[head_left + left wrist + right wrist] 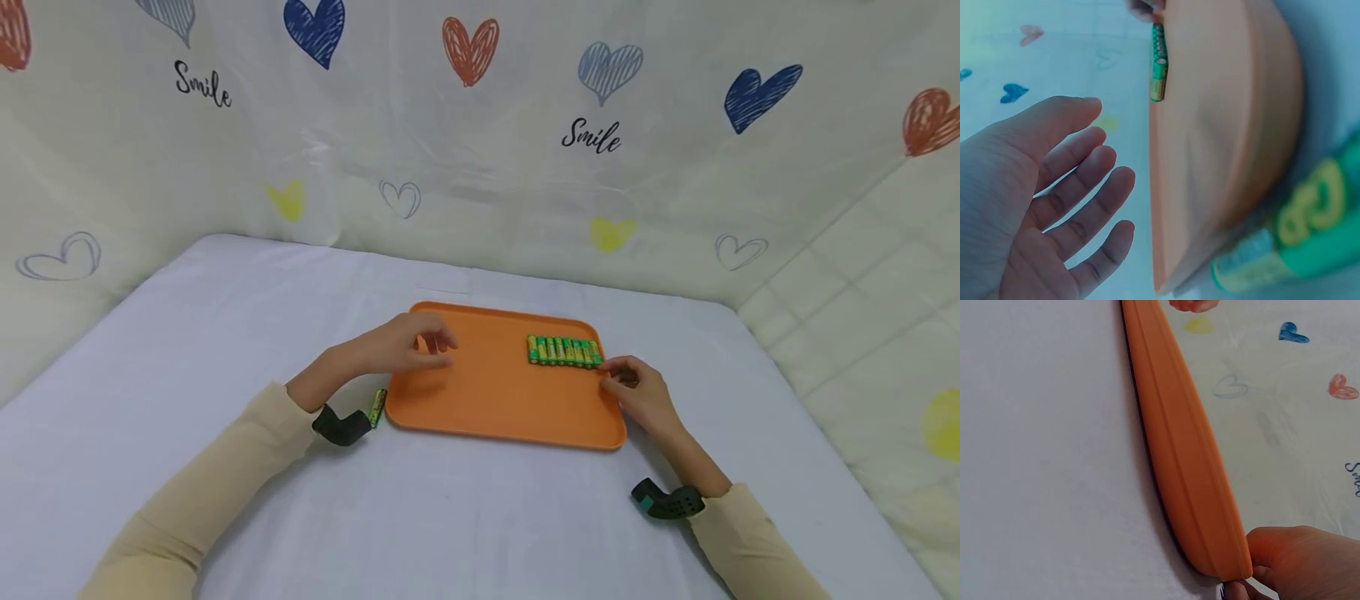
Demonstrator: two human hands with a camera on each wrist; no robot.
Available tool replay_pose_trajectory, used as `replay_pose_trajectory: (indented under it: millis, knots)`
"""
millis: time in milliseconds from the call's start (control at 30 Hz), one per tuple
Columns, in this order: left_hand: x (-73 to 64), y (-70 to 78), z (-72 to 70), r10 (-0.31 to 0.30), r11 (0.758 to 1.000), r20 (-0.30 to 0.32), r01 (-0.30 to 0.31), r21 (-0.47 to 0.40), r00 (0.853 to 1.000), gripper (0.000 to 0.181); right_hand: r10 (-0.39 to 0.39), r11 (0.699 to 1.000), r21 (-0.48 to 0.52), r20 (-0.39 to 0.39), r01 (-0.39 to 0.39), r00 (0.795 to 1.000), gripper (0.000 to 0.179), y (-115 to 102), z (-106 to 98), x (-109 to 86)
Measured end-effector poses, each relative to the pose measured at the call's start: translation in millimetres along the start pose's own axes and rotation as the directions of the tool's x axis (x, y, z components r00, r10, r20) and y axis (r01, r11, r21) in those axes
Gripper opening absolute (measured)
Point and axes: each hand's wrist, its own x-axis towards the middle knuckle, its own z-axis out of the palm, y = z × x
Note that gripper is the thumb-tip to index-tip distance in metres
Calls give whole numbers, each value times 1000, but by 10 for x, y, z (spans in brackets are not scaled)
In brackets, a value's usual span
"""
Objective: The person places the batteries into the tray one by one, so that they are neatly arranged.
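Several green-and-yellow batteries (pixel 564 351) lie side by side in a row at the back right of an orange tray (pixel 480 392). My right hand (pixel 636 390) is at the tray's right rim, its index fingertip right at the near end of the last battery and its thumb a little apart from that finger. In the right wrist view the tray's side hides part of its fingers. My left hand (pixel 408 343) hovers over the tray's left part, fingers spread and loosely bent, nothing between them. Another battery (pixel 378 408) lies on the cloth just outside the tray's left edge, near the left wrist.
A white cloth (pixel 480 517) covers the table around the tray. Behind the table hangs a pale sheet (pixel 510 183) printed with hearts and words. Black wrist cameras sit on both wrists; the left camera (pixel 342 425) is close beside the lone battery.
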Motion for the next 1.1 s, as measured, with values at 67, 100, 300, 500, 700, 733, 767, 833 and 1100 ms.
replay_pose_trajectory:
  millis: [67,100,300,500,700,733,767,833,1100]
  knots:
    - [-63,-30,-17,-2,1000,-15,2,-4,1000,25,-7,1000,7,-1,7,1000,27,10,3,-3]
    - [-95,-48,-24,-4,1000,-22,4,-6,1000,25,-12,1000,10,-1,12,1000,27,16,4,-4]
    - [-297,-171,-63,-20,999,-35,19,-31,999,30,-15,1000,16,2,15,1000,28,34,-4,1]
    - [-494,-240,-98,-77,996,-36,76,-39,996,36,-20,999,32,7,20,1000,29,51,2,3]
    - [-629,-248,-124,-125,991,-18,124,-57,992,32,-19,998,52,12,19,1000,30,36,-3,3]
    - [-649,-246,-125,-134,989,-13,133,-57,991,33,-19,999,50,14,18,1000,30,33,-4,3]
    - [-668,-239,-126,-147,987,-8,147,-61,989,34,-18,999,48,13,17,1000,30,30,-4,3]
    - [-699,-227,-124,-167,984,7,167,-68,986,39,-18,999,42,10,18,1000,29,25,-6,1]
    - [-783,-213,-109,-167,980,93,175,-92,982,51,-36,999,34,4,36,999,28,27,-9,-7]
